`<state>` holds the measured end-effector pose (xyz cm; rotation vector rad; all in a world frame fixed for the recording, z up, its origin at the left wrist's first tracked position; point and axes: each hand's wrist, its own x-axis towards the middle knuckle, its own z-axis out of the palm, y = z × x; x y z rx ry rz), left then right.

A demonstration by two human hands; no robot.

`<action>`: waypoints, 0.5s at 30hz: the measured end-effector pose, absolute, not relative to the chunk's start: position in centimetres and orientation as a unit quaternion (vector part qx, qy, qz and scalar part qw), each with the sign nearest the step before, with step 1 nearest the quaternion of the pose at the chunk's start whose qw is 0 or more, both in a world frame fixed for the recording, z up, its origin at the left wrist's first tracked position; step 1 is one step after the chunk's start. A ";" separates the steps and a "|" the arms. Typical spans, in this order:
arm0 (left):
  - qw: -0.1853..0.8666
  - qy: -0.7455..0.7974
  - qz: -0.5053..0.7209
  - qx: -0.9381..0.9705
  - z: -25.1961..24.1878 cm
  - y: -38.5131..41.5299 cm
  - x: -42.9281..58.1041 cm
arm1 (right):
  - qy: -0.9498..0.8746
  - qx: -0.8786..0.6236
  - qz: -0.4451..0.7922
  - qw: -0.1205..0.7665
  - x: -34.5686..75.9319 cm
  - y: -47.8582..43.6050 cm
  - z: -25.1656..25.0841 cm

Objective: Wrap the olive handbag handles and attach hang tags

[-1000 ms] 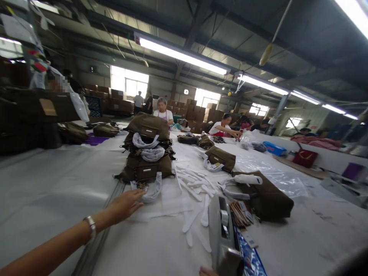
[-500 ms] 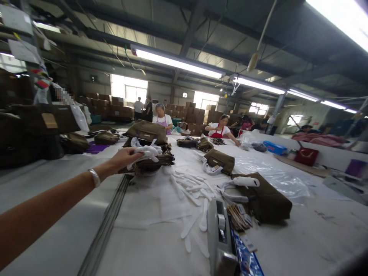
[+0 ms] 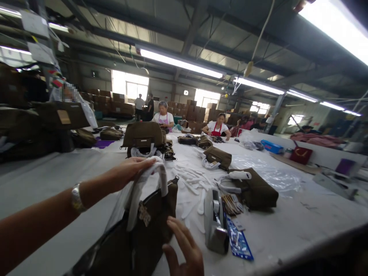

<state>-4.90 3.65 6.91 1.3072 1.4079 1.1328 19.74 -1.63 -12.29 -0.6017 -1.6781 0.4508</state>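
My left hand (image 3: 130, 172) grips the white-wrapped handle (image 3: 162, 178) of a dark olive handbag (image 3: 149, 230), which hangs tilted above the table's near edge. At the bag's right side my right hand (image 3: 184, 249) has its fingers apart; whether the fingertips touch the fabric I cannot tell. Beyond the bag stands another olive handbag (image 3: 143, 136) with wrapped handles. White strips (image 3: 191, 178) lie scattered right of the held bag. A grey tape dispenser (image 3: 215, 226) stands beside my right hand, with a blue printed packet (image 3: 238, 239) against it.
Two more olive bags (image 3: 255, 188) lie on the right, near a bundle of brown tags (image 3: 231, 203). Clear plastic sheeting (image 3: 267, 172) spreads behind them. More bags hang at the left (image 3: 61, 115). Two co-workers in aprons (image 3: 162, 117) are across the table.
My left hand has drawn a handbag by its wrapped handle from the stack toward me. My right hand has come into view beside it.
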 end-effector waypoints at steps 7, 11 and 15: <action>0.476 0.493 0.427 0.590 6.0 -2.9 0.3 | -0.783 -0.230 0.292 0.498 17.6 -4.6 -7.0; 0.460 0.479 0.426 0.614 5.5 -4.4 0.7 | -0.784 -0.264 0.281 0.486 17.0 -6.6 -5.9; 0.454 0.502 0.511 0.530 4.7 -5.2 -1.5 | -0.742 -0.308 0.234 0.547 18.0 -7.5 -6.9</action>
